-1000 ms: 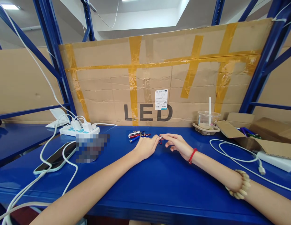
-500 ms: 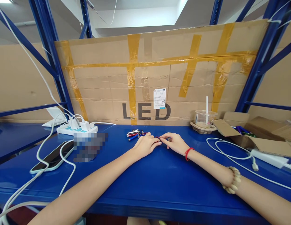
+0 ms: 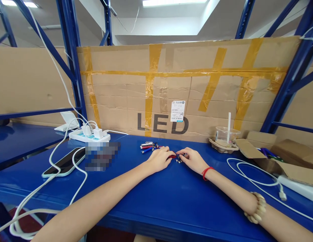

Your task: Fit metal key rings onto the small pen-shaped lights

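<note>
1. Red piece (image 3: 172,156): small, low over the blue tabletop (image 3: 151,201), between the two hands, at the left fingertips; mostly covered, exact shape unclear.
2. Left hand (image 3: 158,159): back up, fingers bunched narrow, holding the red piece.
3. Right hand (image 3: 193,160): fingers curled, thumb and index narrow, tips just beside the red piece's right end. Cannot tell if it grips anything.
4. Shiny metal bits (image 3: 179,160): under/beside right fingertips; too small to identify.
5. Slim metallic sticks (image 3: 147,147): loose bunch just beyond left hand; silver, red, blue.
6. Right wrist: red cord bracelet (image 3: 205,173); farther up the arm, pale beaded bracelet (image 3: 257,208).
7. Left side of table: phone (image 3: 67,165) lying flat, white cable across it; white power strip (image 3: 89,137) behind it, plugs in. Pixelated patch beside phone, content hidden.
8. Right side: clear cup (image 3: 220,135) with white straw (image 3: 229,127), sitting in cardboard carrier (image 3: 223,148); open cardboard box (image 3: 291,151) near it, purple and green items inside; coiled white cable, connector (image 3: 282,195) in front of box.
9. Back: cardboard panel (image 3: 116,101) standing upright, "LED" print, yellow tape, white label (image 3: 178,111); blue metal posts (image 3: 69,50) either side.
</note>
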`<state>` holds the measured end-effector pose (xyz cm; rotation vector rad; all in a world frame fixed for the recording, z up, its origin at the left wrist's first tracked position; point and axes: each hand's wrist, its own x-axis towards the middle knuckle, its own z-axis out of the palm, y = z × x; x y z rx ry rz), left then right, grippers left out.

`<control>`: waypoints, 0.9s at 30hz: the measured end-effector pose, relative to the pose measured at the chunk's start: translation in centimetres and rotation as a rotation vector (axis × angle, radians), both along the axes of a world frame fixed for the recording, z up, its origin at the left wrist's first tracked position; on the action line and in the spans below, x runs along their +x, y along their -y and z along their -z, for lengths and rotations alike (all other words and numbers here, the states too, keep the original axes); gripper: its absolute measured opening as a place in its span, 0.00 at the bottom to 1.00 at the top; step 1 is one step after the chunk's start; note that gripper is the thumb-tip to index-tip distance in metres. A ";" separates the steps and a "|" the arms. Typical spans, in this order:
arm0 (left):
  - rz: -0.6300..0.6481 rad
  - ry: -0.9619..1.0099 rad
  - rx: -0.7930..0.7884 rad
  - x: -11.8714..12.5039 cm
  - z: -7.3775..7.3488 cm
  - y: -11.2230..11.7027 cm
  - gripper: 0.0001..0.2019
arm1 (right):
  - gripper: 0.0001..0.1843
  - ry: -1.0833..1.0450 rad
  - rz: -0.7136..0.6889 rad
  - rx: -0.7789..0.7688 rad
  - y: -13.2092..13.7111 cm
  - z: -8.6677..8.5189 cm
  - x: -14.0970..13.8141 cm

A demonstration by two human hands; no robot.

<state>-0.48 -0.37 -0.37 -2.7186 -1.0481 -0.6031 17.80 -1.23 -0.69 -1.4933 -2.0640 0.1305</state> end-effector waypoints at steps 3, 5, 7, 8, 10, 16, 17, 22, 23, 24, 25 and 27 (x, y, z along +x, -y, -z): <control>-0.024 0.007 -0.005 0.0 0.0 0.2 0.14 | 0.13 -0.035 -0.010 -0.004 0.3 -0.2 -0.3; -0.055 0.012 -0.029 0.2 -0.1 0.4 0.14 | 0.12 -0.019 -0.010 -0.027 0.6 -0.4 -0.5; -0.123 0.056 -0.023 0.3 -0.3 0.6 0.14 | 0.12 0.007 -0.002 -0.050 0.9 -0.5 -0.7; -0.173 0.091 -0.001 0.3 -0.4 0.7 0.14 | 0.12 0.017 0.001 -0.058 0.9 -0.6 -0.8; -0.298 0.126 0.050 0.0 -0.6 0.5 0.14 | 0.12 0.024 0.005 -0.068 1.0 -0.6 -0.9; -0.594 0.060 -0.003 -2.1 -0.5 -1.5 0.13 | 0.12 0.038 0.012 -0.073 1.1 -0.6 -0.9; -0.617 0.065 -0.028 -2.4 -0.3 -1.8 0.14 | 0.12 0.043 0.007 -0.068 1.1 -0.6 -0.9; -0.633 0.080 -0.091 -2.7 0.1 -2.5 0.13 | 0.12 0.067 0.005 -0.053 1.3 -0.7 -1.1; -0.628 0.086 -0.098 -2.7 0.1 -2.5 0.12 | 0.12 0.070 0.007 -0.056 1.4 -0.8 -1.1; -0.624 0.095 -0.105 -2.6 0.0 -2.5 0.11 | 0.12 0.072 0.011 -0.061 1.5 -0.8 -1.2; -0.620 0.107 -0.111 -2.5 0.0 -2.5 0.11 | 0.12 0.074 0.015 -0.067 1.5 -0.9 -1.2; -0.609 0.134 -0.122 -2.4 -0.1 -2.4 0.11 | 0.12 0.075 0.023 -0.073 1.5 -0.9 -1.2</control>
